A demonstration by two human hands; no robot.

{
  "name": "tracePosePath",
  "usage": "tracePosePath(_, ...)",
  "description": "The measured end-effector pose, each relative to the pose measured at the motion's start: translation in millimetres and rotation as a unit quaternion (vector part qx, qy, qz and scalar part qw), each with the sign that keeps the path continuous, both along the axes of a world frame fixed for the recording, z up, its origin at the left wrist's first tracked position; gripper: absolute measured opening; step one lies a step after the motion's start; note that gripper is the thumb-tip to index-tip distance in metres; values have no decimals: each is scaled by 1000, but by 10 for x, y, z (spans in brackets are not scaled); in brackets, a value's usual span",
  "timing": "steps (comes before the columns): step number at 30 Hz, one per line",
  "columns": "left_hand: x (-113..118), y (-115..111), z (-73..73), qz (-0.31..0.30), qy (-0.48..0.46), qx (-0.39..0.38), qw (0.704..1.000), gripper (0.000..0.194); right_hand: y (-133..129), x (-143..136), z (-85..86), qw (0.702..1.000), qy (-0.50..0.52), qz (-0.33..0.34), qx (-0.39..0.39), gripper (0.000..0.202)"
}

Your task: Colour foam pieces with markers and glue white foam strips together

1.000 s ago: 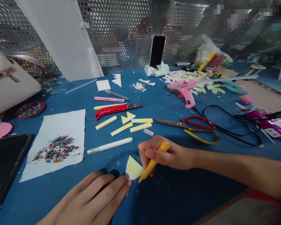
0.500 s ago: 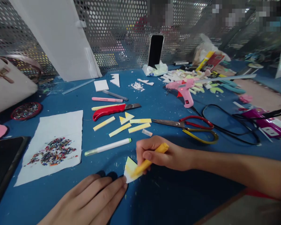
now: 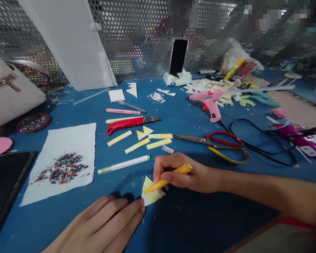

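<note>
Rests the left hand (image 3: 102,225) palm down and loosely stretched on the blue surface (image 3: 200,225), fingers side by side, touching the lower left corner of a small white and yellow piece (image 3: 149,200), which lies toward the front edge. Clamps a yellow marker (image 3: 183,169) between thumb and fingers of the right hand (image 3: 179,172), well apart from the left. Slants it down to the left across the piece, with its blurred tip seemingly on the yellowed part. Has, farther from the front edge, a white marker (image 3: 125,164) with a green end and a small pale cap (image 3: 168,149) near the right knuckles. Shows beyond these some yellow-topped strips (image 3: 159,143), a red-handled knife (image 3: 125,124) and, to their right, scissors (image 3: 192,139) spread slightly at the handles. Has toward the far right corner a pink glue gun (image 3: 210,102) before a pile of pale scraps (image 3: 200,85), and at the far edge an upright phone (image 3: 178,56). Includes toward the left edge a white sheet (image 3: 71,138) bearing tiny coloured bits (image 3: 65,168).
</note>
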State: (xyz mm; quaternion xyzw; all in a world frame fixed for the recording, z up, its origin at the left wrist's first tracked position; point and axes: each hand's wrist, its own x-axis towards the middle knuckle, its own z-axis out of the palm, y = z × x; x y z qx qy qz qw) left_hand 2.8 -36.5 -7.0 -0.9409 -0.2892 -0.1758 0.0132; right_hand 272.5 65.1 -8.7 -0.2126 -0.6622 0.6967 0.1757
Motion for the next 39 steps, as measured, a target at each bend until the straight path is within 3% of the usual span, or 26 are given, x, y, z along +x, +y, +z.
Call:
tracePosePath(11, 0, -51, -143, 16, -48, -17, 999, 47, 9, 4, 13, 1000, 10, 0, 9, 37)
tracePosePath(28, 1, -25, -70, 12, -11, -2, 1000, 48, 0, 16, -11, 1000, -2, 24, 1, 38)
tracePosePath(30, -5, -25, -61, 6, -6, -2, 1000, 47, 2, 13, -12, 1000, 2, 5, 10, 36)
tracePosePath(39, -39, -54, -90, 18, 6, -15, 1000, 50, 0, 3, -4, 1000, 4, 6, 9, 39)
